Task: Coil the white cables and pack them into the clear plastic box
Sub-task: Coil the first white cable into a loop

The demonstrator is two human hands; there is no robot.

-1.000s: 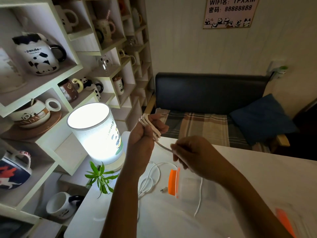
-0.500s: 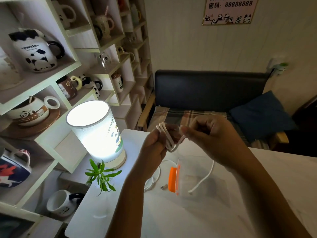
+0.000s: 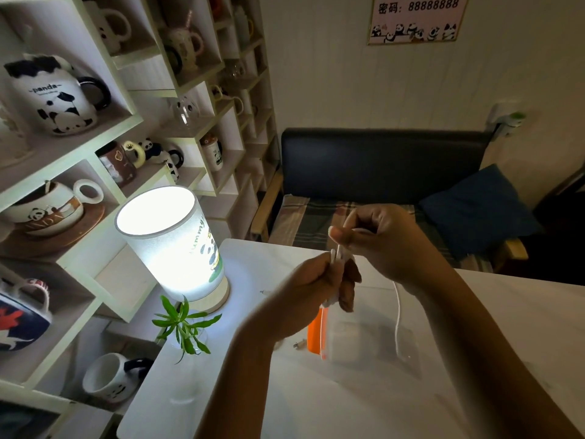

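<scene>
My left hand point(image 3: 319, 283) grips a small bundle of coiled white cable point(image 3: 336, 258) above the table. My right hand point(image 3: 380, 239) pinches the same cable just above the bundle, and the loose tail point(image 3: 397, 315) hangs down from it towards the clear plastic box point(image 3: 364, 343). The box lies on the white table point(image 3: 285, 391) under my hands, with an orange latch point(image 3: 314, 335) on its left end. A small metal plug tip point(image 3: 299, 345) shows left of the latch; whatever cable lies there is hidden by my left hand.
A lit cylindrical lamp point(image 3: 172, 242) and a small green plant point(image 3: 183, 324) stand at the table's left edge. Shelves of panda mugs point(image 3: 53, 96) fill the left wall. A dark sofa point(image 3: 380, 166) with a blue cushion point(image 3: 474, 207) sits behind the table.
My right hand rose from below the bundle to above it, carrying the cable round the coil. The hanging tail has grown shorter, and both hands now sit more to the right.
</scene>
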